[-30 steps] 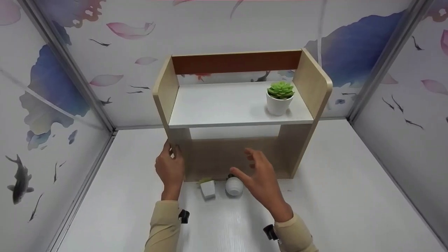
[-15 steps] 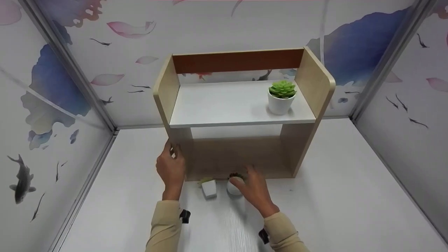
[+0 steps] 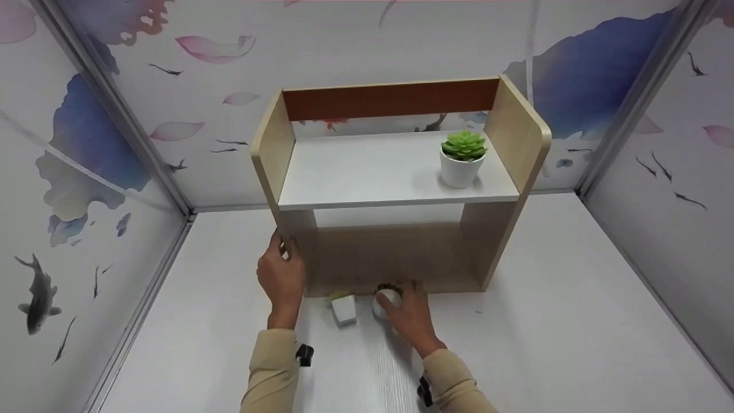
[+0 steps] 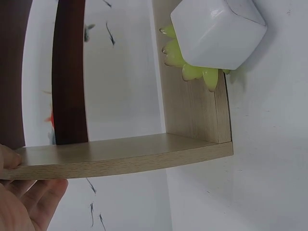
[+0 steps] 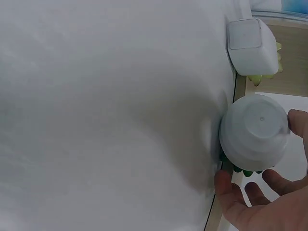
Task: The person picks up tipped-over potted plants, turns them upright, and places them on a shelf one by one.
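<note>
My left hand (image 3: 281,272) grips the front edge of the left side panel of a small wooden shelf unit (image 3: 401,202). In the left wrist view the thumb and fingers (image 4: 50,197) lie on opposite faces of that panel. Low at the shelf's front, my right hand (image 3: 412,315) holds a round white pot with a dark green succulent (image 3: 385,304), thumb on one side and fingers curled at the other. The pot leans, its base (image 5: 261,118) towards the right wrist camera. Left of it, a square white pot with a yellow-green succulent (image 3: 344,310) lies tipped against the shelf's bottom edge.
A potted green succulent (image 3: 461,163) stands upright at the right of the white upper shelf board (image 3: 367,169). The shelf unit stands on a white table (image 3: 562,298). Printed wall panels (image 3: 367,46) enclose the back and both sides.
My right hand has moved left and down onto the round pot, its fingers drawing in around it. The round pot's plant shows more now. My left hand stays on the side panel.
</note>
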{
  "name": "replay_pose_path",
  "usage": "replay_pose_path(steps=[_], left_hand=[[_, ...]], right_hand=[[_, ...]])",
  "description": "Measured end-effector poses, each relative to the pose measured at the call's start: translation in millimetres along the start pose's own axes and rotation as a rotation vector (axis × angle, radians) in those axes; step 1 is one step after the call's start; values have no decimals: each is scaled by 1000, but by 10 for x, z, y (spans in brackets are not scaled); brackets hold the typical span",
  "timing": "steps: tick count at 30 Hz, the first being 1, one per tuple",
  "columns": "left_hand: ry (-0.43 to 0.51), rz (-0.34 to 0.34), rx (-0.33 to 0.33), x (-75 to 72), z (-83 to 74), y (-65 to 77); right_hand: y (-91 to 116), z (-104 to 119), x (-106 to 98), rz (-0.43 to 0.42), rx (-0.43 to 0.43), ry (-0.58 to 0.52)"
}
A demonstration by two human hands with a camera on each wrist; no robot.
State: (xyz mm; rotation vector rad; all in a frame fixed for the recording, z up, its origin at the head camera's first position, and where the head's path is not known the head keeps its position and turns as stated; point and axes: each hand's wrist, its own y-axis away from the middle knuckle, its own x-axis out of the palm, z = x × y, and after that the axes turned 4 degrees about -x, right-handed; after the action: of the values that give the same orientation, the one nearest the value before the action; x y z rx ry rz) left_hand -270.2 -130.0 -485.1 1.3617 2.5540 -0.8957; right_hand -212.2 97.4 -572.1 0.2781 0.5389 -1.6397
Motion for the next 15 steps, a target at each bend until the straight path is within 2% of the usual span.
replay_pose_path(steps=[8,15], left_hand=[[16,-19,53,17,24,-10],[3,-21,48,12,12,-17]], right_hand=[[-17,-6,15,40,76,-4],[-4,-43,-6,30,27,-48]])
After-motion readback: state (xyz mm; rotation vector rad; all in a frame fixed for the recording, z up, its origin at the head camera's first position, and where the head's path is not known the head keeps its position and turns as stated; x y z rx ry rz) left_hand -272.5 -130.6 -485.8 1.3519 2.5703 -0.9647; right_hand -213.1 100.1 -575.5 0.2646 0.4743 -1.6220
